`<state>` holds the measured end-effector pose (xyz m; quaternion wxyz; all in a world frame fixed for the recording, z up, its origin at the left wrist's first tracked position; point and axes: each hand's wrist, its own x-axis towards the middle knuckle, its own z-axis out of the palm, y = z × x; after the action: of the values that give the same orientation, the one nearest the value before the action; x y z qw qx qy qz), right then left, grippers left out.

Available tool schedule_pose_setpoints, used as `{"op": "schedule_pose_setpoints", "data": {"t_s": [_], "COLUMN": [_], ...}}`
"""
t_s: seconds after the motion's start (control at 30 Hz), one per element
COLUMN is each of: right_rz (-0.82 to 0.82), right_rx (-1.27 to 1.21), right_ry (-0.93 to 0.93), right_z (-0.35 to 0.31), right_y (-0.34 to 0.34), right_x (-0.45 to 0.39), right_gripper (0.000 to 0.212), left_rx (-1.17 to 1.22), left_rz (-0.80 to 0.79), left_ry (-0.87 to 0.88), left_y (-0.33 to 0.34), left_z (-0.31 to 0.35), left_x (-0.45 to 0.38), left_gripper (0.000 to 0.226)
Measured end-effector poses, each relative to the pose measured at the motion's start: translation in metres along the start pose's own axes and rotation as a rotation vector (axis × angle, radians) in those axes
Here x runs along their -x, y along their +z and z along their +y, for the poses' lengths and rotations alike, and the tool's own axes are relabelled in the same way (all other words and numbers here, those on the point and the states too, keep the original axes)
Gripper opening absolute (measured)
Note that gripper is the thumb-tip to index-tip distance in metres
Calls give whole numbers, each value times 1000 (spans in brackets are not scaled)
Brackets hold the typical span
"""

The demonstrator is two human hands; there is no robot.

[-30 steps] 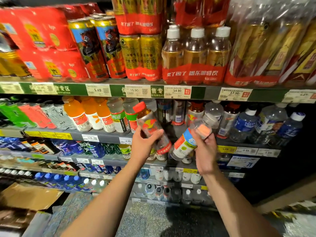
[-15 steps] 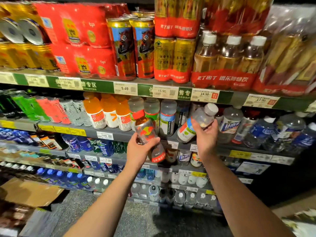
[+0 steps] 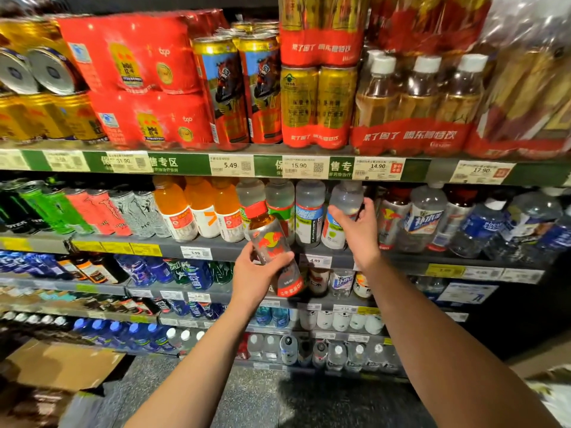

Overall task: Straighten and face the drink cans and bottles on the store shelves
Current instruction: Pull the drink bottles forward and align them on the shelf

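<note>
Right hand (image 3: 355,230) is wrapped round the clear bottle (image 3: 341,217), upright on the shelf (image 3: 216,247); left hand (image 3: 256,276) grips the red-capped bottle (image 3: 272,242), tilted, just left of it.

Red-capped btl (image 3: 272,245) w/ silver label + red/yellow logo, amber drink inside, tilted top-left, held in front of 2nd shelf (image 3: 216,247) edge. Clear btl (image 3: 338,217) w/ blue-white-green label stands upright on that shelf, in row just right of similar clear btls (image 3: 310,211).
</note>
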<state>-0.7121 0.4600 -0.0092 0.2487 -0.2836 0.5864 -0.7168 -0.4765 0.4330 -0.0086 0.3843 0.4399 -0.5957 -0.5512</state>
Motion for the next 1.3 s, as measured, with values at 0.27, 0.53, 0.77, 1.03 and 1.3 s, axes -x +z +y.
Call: {"op": "schedule_pose_setpoints", "data": {"t_s": [0.27,0.53,0.77,1.03,1.3], "right_rz": [-114,55,-8,178,154], "right_rx": [240,376,366,283,254], "right_ry": [122,94,101,28,58], "right_z": [21,31,29,13,-13], "right_y": [-8,-3,-8,-41,-113], "right_x": [-6,-5,17,30,30], "right_gripper": [65,58,63,25,10], "left_rx": [14,16,18,-32,-170], "left_rz": [-23,-37,-63,-66,114], "left_ry": [-4,30,52,86,168], "left_y": [-5,-3,8,61,149], "left_z": [-4,-10,-16,-14,6], "left_x": [-2,0,1,4,7], "left_gripper": [58,42,40,40,43]}}
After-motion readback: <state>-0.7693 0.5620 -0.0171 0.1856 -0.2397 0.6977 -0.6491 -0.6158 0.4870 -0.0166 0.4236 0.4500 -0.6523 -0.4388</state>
